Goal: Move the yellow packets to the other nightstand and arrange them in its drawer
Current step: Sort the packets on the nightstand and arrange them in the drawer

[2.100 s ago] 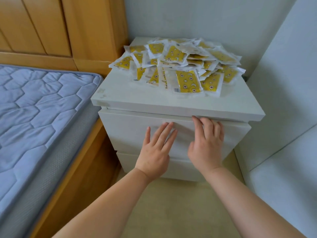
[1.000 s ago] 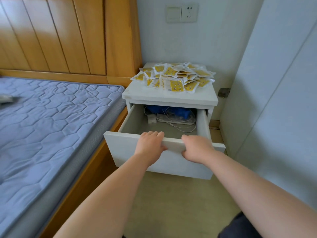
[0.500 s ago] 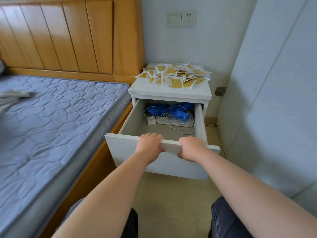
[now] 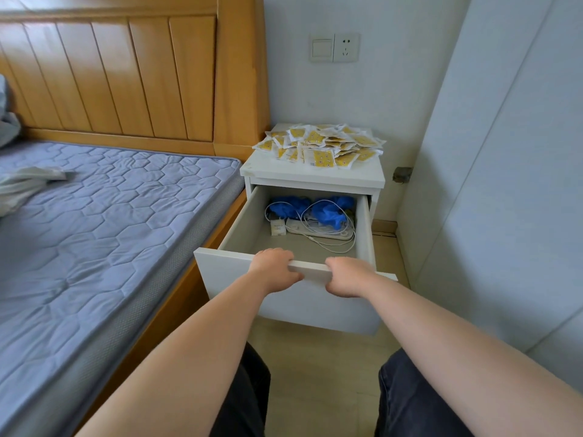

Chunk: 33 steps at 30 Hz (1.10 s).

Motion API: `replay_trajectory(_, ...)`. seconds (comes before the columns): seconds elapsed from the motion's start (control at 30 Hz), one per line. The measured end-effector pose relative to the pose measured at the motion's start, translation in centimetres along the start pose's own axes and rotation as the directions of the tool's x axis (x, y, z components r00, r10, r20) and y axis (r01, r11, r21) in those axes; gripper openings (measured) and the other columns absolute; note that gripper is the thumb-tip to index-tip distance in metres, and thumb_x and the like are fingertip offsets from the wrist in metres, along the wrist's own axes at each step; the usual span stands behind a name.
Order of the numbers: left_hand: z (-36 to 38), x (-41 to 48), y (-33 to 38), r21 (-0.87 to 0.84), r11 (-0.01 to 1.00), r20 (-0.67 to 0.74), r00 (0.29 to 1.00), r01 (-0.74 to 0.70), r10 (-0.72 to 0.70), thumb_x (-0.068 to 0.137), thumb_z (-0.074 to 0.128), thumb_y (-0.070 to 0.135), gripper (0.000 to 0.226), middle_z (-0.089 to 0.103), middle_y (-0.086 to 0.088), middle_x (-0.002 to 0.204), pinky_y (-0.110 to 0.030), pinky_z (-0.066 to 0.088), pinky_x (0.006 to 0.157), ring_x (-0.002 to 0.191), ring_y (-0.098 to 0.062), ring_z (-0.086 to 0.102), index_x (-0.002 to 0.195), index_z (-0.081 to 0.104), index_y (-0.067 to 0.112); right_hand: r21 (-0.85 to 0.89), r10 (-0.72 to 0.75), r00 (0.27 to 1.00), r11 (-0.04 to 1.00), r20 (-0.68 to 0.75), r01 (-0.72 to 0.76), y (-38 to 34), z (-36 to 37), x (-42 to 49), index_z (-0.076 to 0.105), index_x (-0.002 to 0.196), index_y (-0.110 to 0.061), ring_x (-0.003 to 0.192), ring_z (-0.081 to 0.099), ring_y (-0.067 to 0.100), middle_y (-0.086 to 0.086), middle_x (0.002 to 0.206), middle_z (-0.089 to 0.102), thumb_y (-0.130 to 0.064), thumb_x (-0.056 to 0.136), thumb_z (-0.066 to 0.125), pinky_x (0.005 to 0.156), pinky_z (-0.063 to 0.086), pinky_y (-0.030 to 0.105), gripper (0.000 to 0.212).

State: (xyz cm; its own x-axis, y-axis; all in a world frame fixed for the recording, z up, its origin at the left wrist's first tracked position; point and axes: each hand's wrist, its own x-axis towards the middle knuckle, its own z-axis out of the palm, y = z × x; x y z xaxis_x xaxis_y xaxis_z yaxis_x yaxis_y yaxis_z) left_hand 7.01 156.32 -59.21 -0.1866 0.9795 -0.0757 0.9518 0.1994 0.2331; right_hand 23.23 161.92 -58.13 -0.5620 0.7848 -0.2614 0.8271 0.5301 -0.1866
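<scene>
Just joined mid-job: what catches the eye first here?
A heap of yellow packets covers the white nightstand, right of the wooden headboard. Beneath it the drawer stands wide open, the left grip and right grip, both bare hands, curled over its front edge. Blue cloth-like bundles and white cables lie at its back.

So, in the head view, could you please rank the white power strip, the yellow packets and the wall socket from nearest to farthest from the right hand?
From the right hand, which grips the open drawer:
1. White power strip, inside that drawer, just beyond the hand.
2. Yellow packets, piled on top of the nightstand.
3. Wall socket, high above the nightstand.
</scene>
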Motion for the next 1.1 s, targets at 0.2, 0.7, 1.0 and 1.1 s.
replay_trajectory(0.2, -3.2, 2.3, -1.6, -0.403, 0.915, 0.222, 0.973, 0.027, 0.069, 0.093, 0.054, 0.046, 0.035, 0.066, 0.003, 0.103, -0.029, 0.047, 0.087, 0.096, -0.012, 0.060, 0.111, 0.065, 0.019, 0.617, -0.075, 0.971, 0.782, 0.228, -0.085, 1.7, -3.7, 2.3, 0.062, 0.117, -0.016, 0.108, 0.057, 0.016, -0.001, 0.111, 0.063, -0.001, 0.085, 0.049, 0.092, 0.047, 0.033, 0.037)
replay_trajectory(0.7, -6.1, 21.5, -0.6, -0.199, 0.970, -0.333, 0.940, -0.143, 0.070, 0.095, 0.050, 0.017, 0.044, 0.031, 0.000, 0.149, -0.032, 0.028, 0.111, 0.138, -0.020, 0.024, 0.138, 0.045, 0.021, 0.607, 0.271, 0.790, 0.779, -0.550, 0.156, 6.9, -10.2, 17.9, 0.065, 0.090, -0.017, 0.086, 0.056, 0.010, -0.004, 0.096, 0.062, 0.001, 0.089, 0.045, 0.072, 0.041, 0.020, 0.027)
replay_trajectory(1.0, -7.4, 32.2, 0.7, -0.009, 1.000, -0.336, 0.942, 0.022, -0.024, 0.098, 0.020, 0.058, 0.061, -0.009, 0.000, 0.161, -0.046, -0.006, 0.117, 0.147, -0.024, -0.016, 0.152, 0.004, 0.036, 0.347, 0.232, 0.731, 0.938, -0.642, 0.008, 12.6, -13.3, 24.1, 0.051, 0.126, -0.009, 0.131, 0.030, 0.020, 0.005, 0.139, 0.037, -0.013, 0.090, 0.050, 0.100, 0.029, 0.027, 0.036)
replay_trajectory(1.1, -6.1, 33.4, 1.2, -0.024, 0.997, -0.251, 0.965, 0.074, -0.077, 0.093, 0.022, 0.066, 0.070, -0.012, -0.004, 0.161, -0.050, -0.003, 0.119, 0.147, -0.026, -0.016, 0.152, 0.000, 0.037, 0.356, 0.279, 0.724, 0.933, -0.631, -0.049, 14.2, -14.5, 26.4, 0.046, 0.132, -0.008, 0.135, 0.026, 0.026, 0.009, 0.144, 0.033, -0.019, 0.093, 0.048, 0.107, 0.026, 0.034, 0.040)
